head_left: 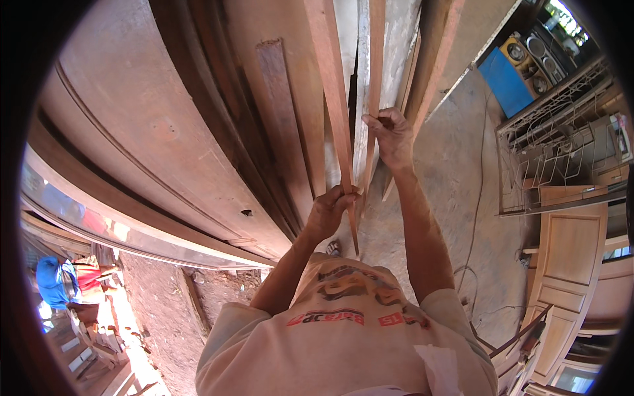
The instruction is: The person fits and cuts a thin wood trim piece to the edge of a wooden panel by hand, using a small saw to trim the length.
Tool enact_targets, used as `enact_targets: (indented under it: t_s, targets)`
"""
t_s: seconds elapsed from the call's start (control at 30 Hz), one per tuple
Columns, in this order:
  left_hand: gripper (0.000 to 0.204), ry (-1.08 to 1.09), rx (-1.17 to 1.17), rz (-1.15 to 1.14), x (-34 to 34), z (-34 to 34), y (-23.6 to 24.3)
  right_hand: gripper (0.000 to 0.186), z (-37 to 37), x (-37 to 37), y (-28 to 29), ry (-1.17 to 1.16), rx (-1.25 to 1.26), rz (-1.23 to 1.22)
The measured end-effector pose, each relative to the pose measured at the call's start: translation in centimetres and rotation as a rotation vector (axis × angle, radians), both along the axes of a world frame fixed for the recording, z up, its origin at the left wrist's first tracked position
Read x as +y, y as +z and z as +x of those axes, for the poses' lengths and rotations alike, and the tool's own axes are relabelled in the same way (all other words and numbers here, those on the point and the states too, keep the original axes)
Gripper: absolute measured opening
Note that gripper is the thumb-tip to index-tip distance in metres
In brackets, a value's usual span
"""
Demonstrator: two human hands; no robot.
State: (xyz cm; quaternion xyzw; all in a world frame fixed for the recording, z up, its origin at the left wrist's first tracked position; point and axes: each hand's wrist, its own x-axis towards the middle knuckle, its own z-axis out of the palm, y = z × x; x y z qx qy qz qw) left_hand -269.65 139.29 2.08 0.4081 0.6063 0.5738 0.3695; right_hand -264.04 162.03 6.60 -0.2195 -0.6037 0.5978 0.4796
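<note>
My left hand (330,212) is closed round the lower part of a long, thin reddish wood strip (335,89), whose bottom end points down toward the floor. My right hand (392,137) is higher up and a little to the right, its thumb and fingers pinching a second narrow wood strip (376,63). Both strips stand nearly upright, slightly apart at the top. Just behind them is a worn, white-painted board (364,46). A wider reddish plank (439,46) leans to the right of my right hand.
A short brown board (284,99) and large wooden panels (139,99) lean at the left. On the right are a metal wire rack (548,145), speakers (525,59), a blue panel (505,81) and a panelled wooden door (571,254). A cable (477,218) runs across the concrete floor (456,198).
</note>
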Motion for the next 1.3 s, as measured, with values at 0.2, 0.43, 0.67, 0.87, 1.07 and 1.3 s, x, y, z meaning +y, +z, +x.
enact_targets:
  t_s: [0.2, 0.43, 0.67, 0.87, 1.07, 1.3]
  targets:
    - [0.036, -0.035, 0.056, 0.087, 0.0, 0.2, -0.9, 0.014, -0.6, -0.8, 0.7, -0.044, -0.106, 0.013]
    - [0.038, -0.046, 0.176, 0.175, -0.7, 0.8, 1.6, 0.021, -1.1, -1.6, 1.5, -0.058, -0.297, 0.156]
    - [0.033, 0.013, 0.131, 0.251, -1.3, 1.5, 0.2, 0.023, -0.6, -2.1, 1.9, -0.100, -0.355, 0.401]
    - [0.030, 0.069, 0.207, 0.189, -1.4, 1.5, -1.1, 0.025, 0.9, -1.3, 2.5, -0.162, -0.437, 0.444]
    - [0.033, 0.117, 0.108, 0.163, -1.3, 2.1, -1.3, 0.031, 1.8, -0.8, 3.2, -0.107, -0.482, 0.340]
    - [0.042, 0.124, 0.085, 0.124, -1.3, 2.3, -0.7, 0.045, 1.8, -0.1, 0.4, -0.158, -0.496, 0.326]
